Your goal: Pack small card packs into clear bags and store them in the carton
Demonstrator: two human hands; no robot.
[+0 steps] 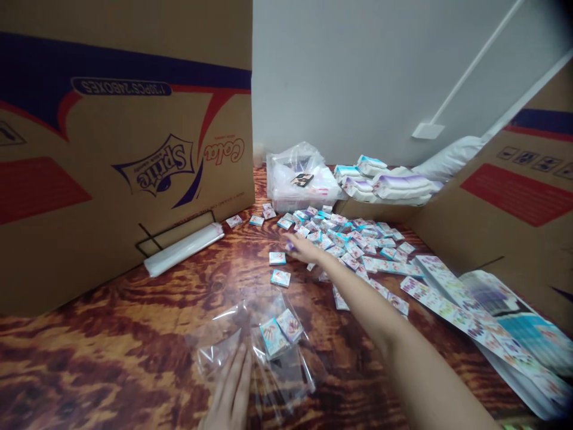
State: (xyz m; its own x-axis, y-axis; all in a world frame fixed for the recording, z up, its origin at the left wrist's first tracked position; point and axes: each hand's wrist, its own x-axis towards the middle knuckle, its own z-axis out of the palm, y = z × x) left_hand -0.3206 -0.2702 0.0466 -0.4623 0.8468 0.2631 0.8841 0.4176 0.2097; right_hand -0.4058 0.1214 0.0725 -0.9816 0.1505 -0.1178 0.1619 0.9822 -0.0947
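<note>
My left hand (230,382) lies flat with fingers stretched out on a clear plastic bag (219,349). On the clear film beside it rest two small printed boxes, a blue one (273,337) and a purple one (290,325); whether they are inside a bag I cannot tell. My right hand (304,248) reaches to the left edge of a heap of small boxes (353,239). Its fingers are closed around a small box (290,245) with a purple edge, mostly hidden. Two blue-edged boxes (277,258) lie apart just left of and below that hand.
A large cardboard carton (111,161) stands at left, with a roll of clear bags (183,249) before it. Behind the heap are a plastic-wrapped stack (304,191) and soft packs (398,186). Printed card strips (474,310) and another carton (505,197) occupy the right.
</note>
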